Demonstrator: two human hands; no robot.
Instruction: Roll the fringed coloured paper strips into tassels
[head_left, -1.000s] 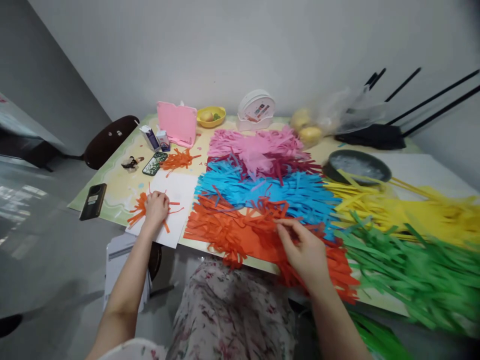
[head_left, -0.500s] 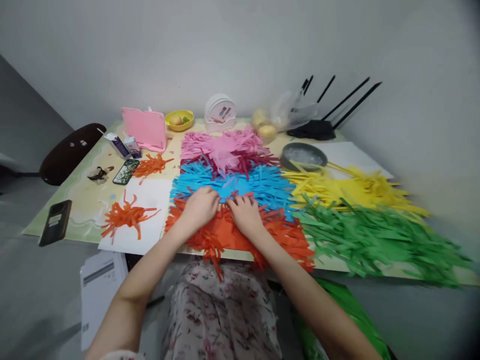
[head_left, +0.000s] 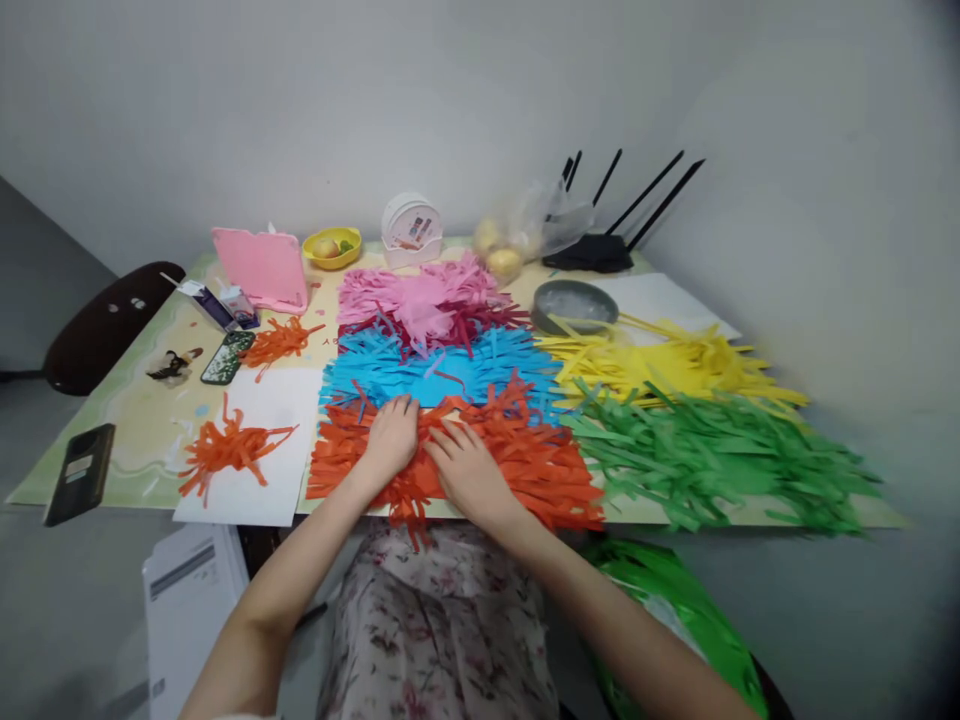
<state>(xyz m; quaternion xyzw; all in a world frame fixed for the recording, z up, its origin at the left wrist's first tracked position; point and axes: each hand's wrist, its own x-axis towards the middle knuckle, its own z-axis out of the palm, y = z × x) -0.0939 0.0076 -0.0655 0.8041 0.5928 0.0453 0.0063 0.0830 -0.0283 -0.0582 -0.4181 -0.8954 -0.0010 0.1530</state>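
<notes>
Two orange bunches [head_left: 231,447] lie toward the left edge of the surface [head_left: 142,420]; by its front edge, the left hand [head_left: 394,435] looks curled, the right hand [head_left: 465,465] loosely spread over the orange fringe [head_left: 551,468], grips unclear. Cutting looks done, arranging only partly.

Along the wall [head_left: 480,90] we log a pink tablet case [head_left: 262,268] propped upright, two small cartons [head_left: 217,307] just beside it, a yellow bowl [head_left: 334,264] holding fruit, a white holder [head_left: 412,254] with round discs, and a black router [head_left: 592,253], antennas raised. Nearer us, at the table's [head_left: 150,440] left, lie a dark phone [head_left: 81,470] and a green-patterned phone [head_left: 227,357]. We note a brown chair [head_left: 105,330] leftward and a shiny green bag [head_left: 675,600] below.
</notes>
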